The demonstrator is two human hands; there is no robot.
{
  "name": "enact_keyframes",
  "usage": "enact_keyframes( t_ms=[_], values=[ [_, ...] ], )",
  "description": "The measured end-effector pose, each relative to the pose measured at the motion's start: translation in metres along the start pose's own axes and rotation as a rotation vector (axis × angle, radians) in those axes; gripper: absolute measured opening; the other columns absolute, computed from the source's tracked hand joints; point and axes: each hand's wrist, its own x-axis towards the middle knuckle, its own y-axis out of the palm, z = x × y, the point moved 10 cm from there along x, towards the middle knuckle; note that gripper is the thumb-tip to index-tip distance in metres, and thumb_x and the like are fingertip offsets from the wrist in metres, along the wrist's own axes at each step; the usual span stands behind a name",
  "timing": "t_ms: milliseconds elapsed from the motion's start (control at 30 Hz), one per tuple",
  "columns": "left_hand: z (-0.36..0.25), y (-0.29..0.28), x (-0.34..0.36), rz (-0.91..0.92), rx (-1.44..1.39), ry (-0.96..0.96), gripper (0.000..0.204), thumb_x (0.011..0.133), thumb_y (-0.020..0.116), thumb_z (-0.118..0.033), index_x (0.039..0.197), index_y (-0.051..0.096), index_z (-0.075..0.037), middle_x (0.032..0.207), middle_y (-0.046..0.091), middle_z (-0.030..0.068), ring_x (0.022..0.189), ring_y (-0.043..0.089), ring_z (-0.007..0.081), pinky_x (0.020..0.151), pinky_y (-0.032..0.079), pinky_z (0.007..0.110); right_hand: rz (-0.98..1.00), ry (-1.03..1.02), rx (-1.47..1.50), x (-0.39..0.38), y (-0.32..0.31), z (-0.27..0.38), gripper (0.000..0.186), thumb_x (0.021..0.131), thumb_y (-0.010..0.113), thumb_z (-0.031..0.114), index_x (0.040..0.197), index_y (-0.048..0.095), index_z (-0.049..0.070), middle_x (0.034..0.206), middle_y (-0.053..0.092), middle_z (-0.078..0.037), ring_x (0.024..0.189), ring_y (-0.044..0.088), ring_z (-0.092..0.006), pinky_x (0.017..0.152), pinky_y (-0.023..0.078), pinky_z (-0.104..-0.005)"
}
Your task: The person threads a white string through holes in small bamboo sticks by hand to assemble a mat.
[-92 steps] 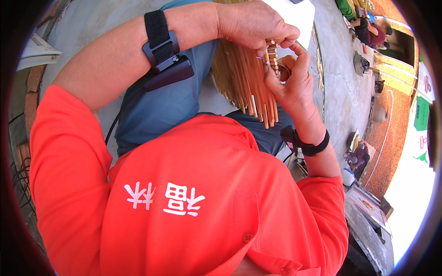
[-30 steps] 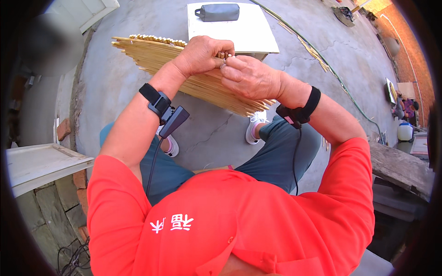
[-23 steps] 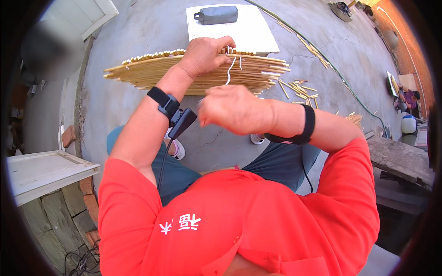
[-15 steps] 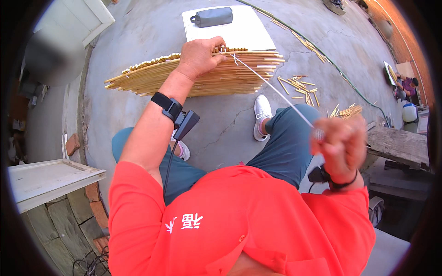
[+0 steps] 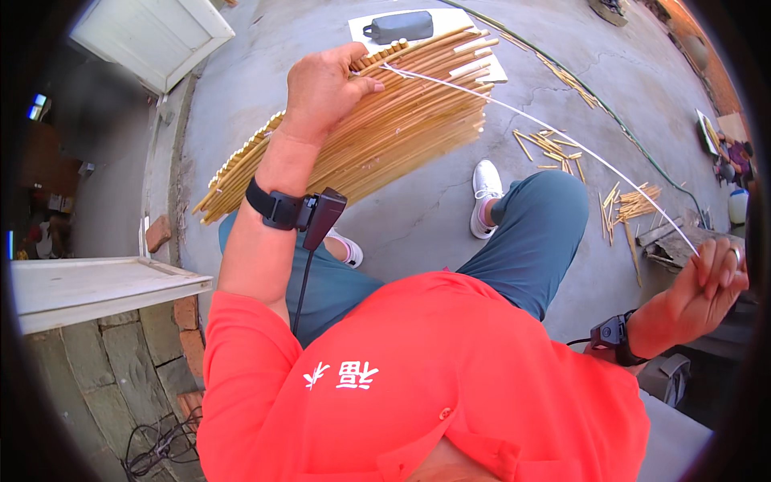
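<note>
Grey concrete floor (image 5: pixel 265 72) spreads under the work, with a white worktop (image 5: pixel 450 18) at the far side bearing a grey pouch (image 5: pixel 401 28), and an open white door (image 5: pixel 161 40) at the upper left. Above and in front of the person's knees hangs a tilted panel of sticks (image 5: pixel 401 124), its lower left end dropping toward the left forearm and its right end raised, partly covering the worktop. Along its upper edge the left hand (image 5: pixel 321 92) has a close pinch, thumb along the sticks and the other fingers curled behind, partly hidden. The right hand (image 5: pixel 711 277), well apart at the far right, has its fingers folded tightly around a white cord (image 5: pixel 580 145), which runs in one long stretch back to the edge just beside the left thumb. Many sticks already lie side by side as one body, so a good deal seems done; the cord is not yet cut or tucked away, so the binding there looks unfinished. How much edge remains is unclear. Loose short sticks (image 5: pixel 554 147) and a second heap (image 5: pixel 637 202) lie on the floor, apart from the panel.
</note>
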Motion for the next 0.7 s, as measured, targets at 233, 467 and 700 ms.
enact_keyframes(
  t_ms=[233, 467, 700],
  values=[
    [0.019, 0.065, -0.009, 0.127, 0.073, -0.041, 0.032, 0.066, 0.075, -0.038, 0.087, 0.067, -0.015, 0.071, 0.066, 0.0082, 0.068, 0.064, 0.0282, 0.060, 0.049, 0.038, 0.165, 0.167, -0.142, -0.016, 0.021, -0.054, 0.012, 0.094, 0.049, 0.013, 0.097, 0.049, 0.001, 0.071, 0.042, -0.002, 0.052, 0.032, -0.0057, 0.048, 0.027, -0.0183],
    [0.010, 0.088, 0.005, 0.097, 0.239, -0.110, 0.035, 0.074, 0.068, -0.046, 0.093, 0.066, -0.017, 0.071, 0.067, 0.0092, 0.070, 0.065, 0.0282, 0.061, 0.050, 0.039, 0.212, 0.095, -0.077, -0.036, 0.029, -0.024, 0.016, 0.088, 0.062, 0.020, 0.086, 0.049, 0.011, 0.065, 0.043, 0.002, 0.052, 0.037, -0.0041, 0.047, 0.026, -0.0195],
    [0.014, 0.109, 0.015, 0.175, 0.202, -0.176, 0.035, 0.071, 0.070, -0.046, 0.095, 0.067, -0.021, 0.079, 0.068, 0.0061, 0.078, 0.066, 0.0256, 0.067, 0.051, 0.038, 0.099, -0.055, -0.267, -0.035, 0.010, 0.011, 0.017, 0.089, 0.060, 0.021, 0.083, 0.049, 0.010, 0.062, 0.041, 0.001, 0.052, 0.034, -0.0045, 0.047, 0.023, -0.0205]
  ],
)
